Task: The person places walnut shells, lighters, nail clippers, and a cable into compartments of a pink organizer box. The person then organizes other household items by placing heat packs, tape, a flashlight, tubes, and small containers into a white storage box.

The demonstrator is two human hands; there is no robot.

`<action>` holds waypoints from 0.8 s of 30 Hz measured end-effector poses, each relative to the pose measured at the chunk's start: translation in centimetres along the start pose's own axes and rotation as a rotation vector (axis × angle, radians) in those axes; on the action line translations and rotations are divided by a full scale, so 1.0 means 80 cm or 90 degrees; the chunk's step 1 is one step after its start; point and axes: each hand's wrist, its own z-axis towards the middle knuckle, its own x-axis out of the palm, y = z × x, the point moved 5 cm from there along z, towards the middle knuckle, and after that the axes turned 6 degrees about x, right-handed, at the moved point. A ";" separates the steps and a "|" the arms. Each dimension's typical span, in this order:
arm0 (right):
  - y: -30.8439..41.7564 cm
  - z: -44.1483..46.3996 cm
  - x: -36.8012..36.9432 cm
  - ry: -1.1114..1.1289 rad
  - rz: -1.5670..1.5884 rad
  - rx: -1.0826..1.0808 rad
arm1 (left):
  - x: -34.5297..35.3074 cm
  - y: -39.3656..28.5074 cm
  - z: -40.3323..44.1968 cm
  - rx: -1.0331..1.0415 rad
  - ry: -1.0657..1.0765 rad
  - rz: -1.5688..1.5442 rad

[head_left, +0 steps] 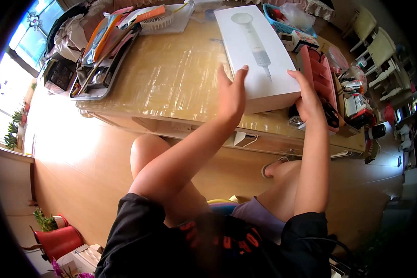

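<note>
A white box lies tilted across the right part of the table, its lid printed with a picture of a syringe-like device with a round head. My left hand is at the box's near left edge, thumb over the top and fingers along the side, slightly blurred. On the opposite side, my right hand grips the near right corner. Its thumb rests on the lid's edge, while the other fingers are mostly hidden behind the side. The box sits between both hands.
The table has a plastic cover. A cluttered tray stands left; a white basket lies behind. Right are a pink organizer, a blue basket and small packages. A drawer front with a cable is below the tabletop.
</note>
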 end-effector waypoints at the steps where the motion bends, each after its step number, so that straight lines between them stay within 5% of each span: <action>1: -0.002 0.002 0.001 0.001 0.011 0.010 | -0.001 0.008 -0.004 -0.115 0.054 -0.023; 7: 0.004 -0.003 0.016 0.026 -0.015 -0.117 | -0.007 0.024 0.007 -0.122 0.101 -0.107; 17: 0.033 -0.049 0.067 0.079 0.075 -0.227 | -0.036 -0.069 -0.010 -0.006 0.116 -0.054; 24: -0.005 -0.049 0.103 0.110 0.200 -0.189 | -0.089 -0.096 -0.007 0.046 0.113 0.008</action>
